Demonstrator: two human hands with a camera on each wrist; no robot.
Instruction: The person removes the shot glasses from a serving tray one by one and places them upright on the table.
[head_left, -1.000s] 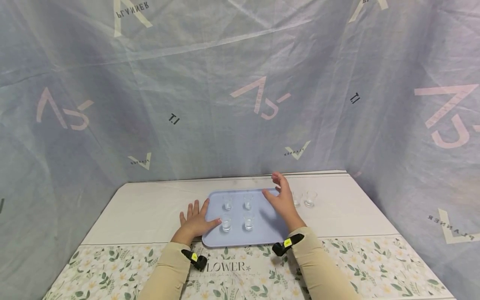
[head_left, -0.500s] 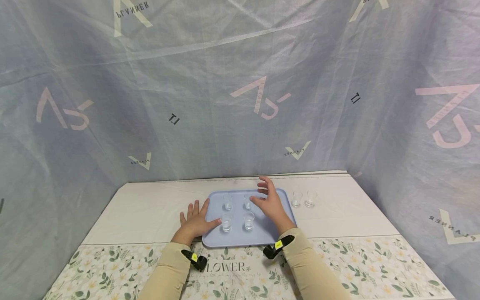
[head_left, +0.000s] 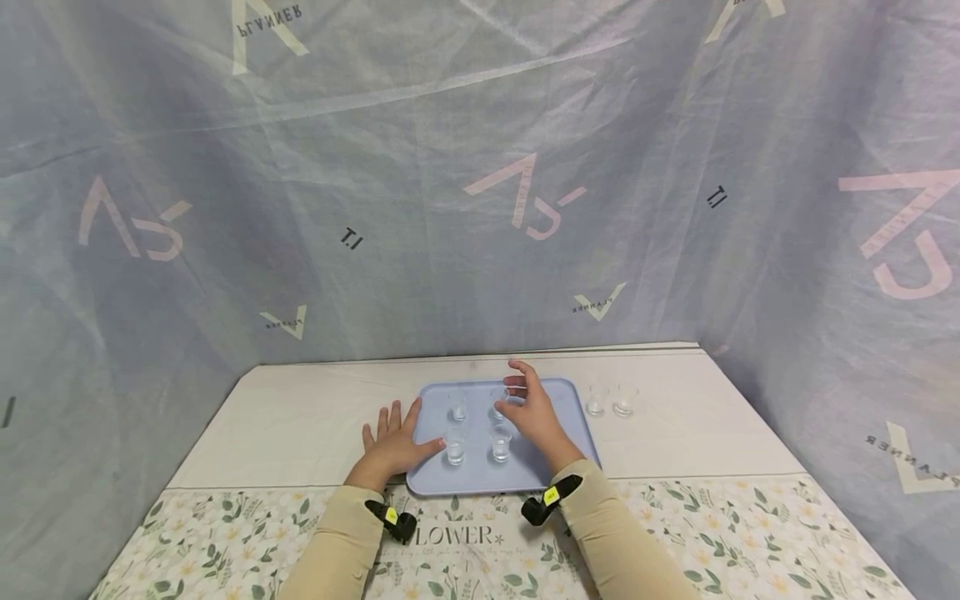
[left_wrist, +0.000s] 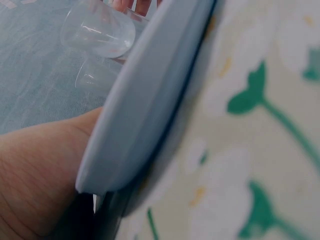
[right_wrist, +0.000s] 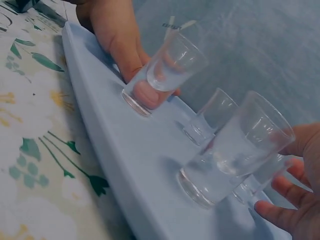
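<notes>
On a light blue tray point(head_left: 480, 482) stand several small clear shot glasses, some visibly holding clear liquid. My left hand point(head_left: 392, 454) lies spread at the tray's left edge, its thumb over the rim beside the front-left glass point(head_left: 454, 450). Over the tray's right half is my right hand point(head_left: 534, 417), with curved, parted fingers about the back-right glass point(head_left: 498, 409). In the right wrist view, those fingers point(right_wrist: 280, 212) are beside that far glass point(right_wrist: 257, 182); whether they touch it is unclear. The front-right glass point(right_wrist: 235, 150) stands nearer that camera. The back-left glass point(head_left: 458, 409) is upright too.
Two more shot glasses, one nearer the tray point(head_left: 596, 402) and one farther right point(head_left: 624, 402), stand on the white table point(head_left: 675, 425). A floral cloth point(head_left: 720, 533) covers the front. Grey-blue fabric point(head_left: 420, 275) hangs behind and at both sides.
My right hand has moved left and slightly down, from near the tray's right side to the back-right glass. The left hand stays at the tray's left edge.
</notes>
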